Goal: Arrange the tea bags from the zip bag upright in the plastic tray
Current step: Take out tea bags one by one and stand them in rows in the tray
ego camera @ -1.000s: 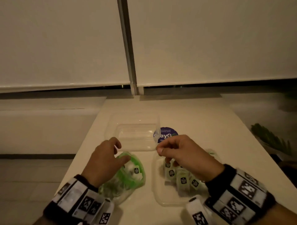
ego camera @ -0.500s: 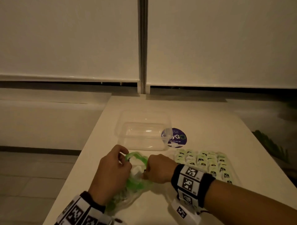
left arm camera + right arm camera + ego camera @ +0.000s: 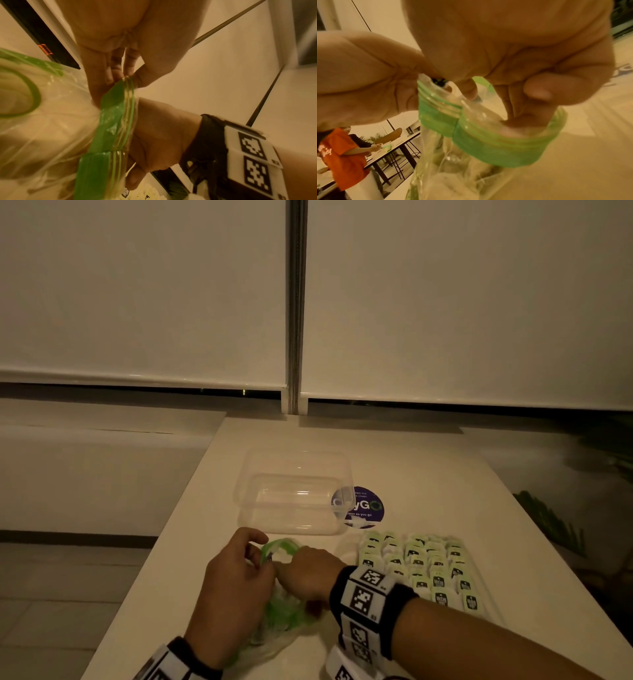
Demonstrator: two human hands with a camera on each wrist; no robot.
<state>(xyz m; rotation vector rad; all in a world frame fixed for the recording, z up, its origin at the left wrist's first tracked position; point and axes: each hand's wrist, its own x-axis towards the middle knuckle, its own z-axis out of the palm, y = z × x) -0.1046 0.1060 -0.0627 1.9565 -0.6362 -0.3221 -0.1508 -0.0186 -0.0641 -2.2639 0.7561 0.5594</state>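
Note:
A clear zip bag point(image 3: 281, 616) with a green zip rim lies near the table's front edge, with tea bags dimly visible inside. My left hand point(image 3: 263, 556) pinches the rim point(image 3: 111, 121) between thumb and fingers and holds the mouth open. My right hand point(image 3: 301, 570) reaches into that mouth, its fingers point(image 3: 513, 106) down inside the zip bag point(image 3: 488, 142). What those fingers hold is hidden. To the right, the clear plastic tray point(image 3: 346, 548) holds several rows of upright green-and-white tea bags point(image 3: 418, 566).
An empty clear plastic container point(image 3: 294, 498) stands behind the bag, partly over a round purple sticker point(image 3: 368, 506). The table's left edge runs close to my left arm. A person in an orange shirt point(image 3: 342, 155) stands at another table far off.
My right hand left the tray, crossed left and went into the bag's mouth. My left hand stayed on the rim. The head view swung right, so the filled tray shows.

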